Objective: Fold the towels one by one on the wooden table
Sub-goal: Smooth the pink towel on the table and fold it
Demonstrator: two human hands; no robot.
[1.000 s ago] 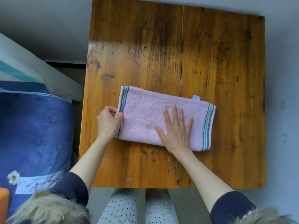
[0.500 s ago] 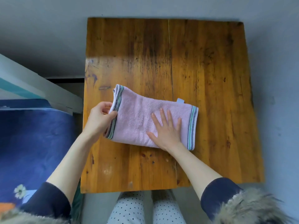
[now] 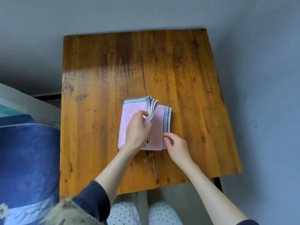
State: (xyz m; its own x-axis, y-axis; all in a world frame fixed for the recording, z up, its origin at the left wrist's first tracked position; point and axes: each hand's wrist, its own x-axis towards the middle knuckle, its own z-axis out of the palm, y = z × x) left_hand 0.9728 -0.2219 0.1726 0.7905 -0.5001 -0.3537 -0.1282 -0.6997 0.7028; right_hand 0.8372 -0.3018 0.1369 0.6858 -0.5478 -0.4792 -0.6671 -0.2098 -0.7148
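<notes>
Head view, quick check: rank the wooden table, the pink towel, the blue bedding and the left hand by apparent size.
1. Brown wooden table
2. Blue bedding, cut off by the frame, so unsure
3. Pink striped towel
4. Left hand

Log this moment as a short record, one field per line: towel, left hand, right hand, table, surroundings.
towel: pink towel with striped ends, lying partly folded on the table
left hand: left hand grips the striped end carried over the top
right hand: right hand pinches the striped edge at the near right corner
table: wooden table, seam down the middle
surroundings: blue bedding to the left
</notes>
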